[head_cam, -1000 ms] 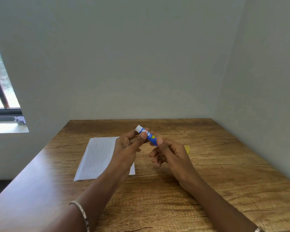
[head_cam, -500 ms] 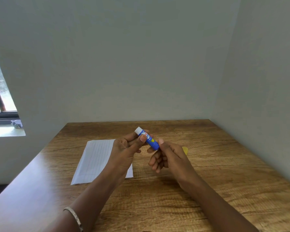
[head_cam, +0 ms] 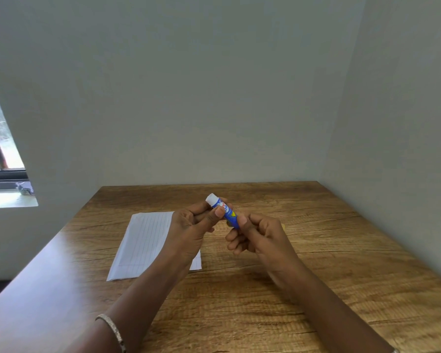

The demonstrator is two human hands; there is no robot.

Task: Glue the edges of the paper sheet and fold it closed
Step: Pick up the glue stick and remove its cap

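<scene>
A blue glue stick point(head_cam: 226, 212) with its white glue tip showing at the upper left is held above the table between both hands. My left hand point(head_cam: 191, 229) pinches its upper part with thumb and fingers. My right hand point(head_cam: 259, 235) grips its lower end. A lined white paper sheet point(head_cam: 143, 240) lies flat on the wooden table point(head_cam: 316, 276), left of centre, partly hidden under my left hand and wrist. A sliver of yellow, possibly the cap, shows just beyond my right hand.
Grey walls close the table's far and right sides. A window point(head_cam: 0, 154) with a sill is at the left. The table's left edge runs diagonally toward me. A bracelet point(head_cam: 112, 329) is on my left wrist.
Both hands keep hold of the glue stick at about the same place above the table. The view has shifted slightly, and the yellow piece behind my right hand is now almost hidden.
</scene>
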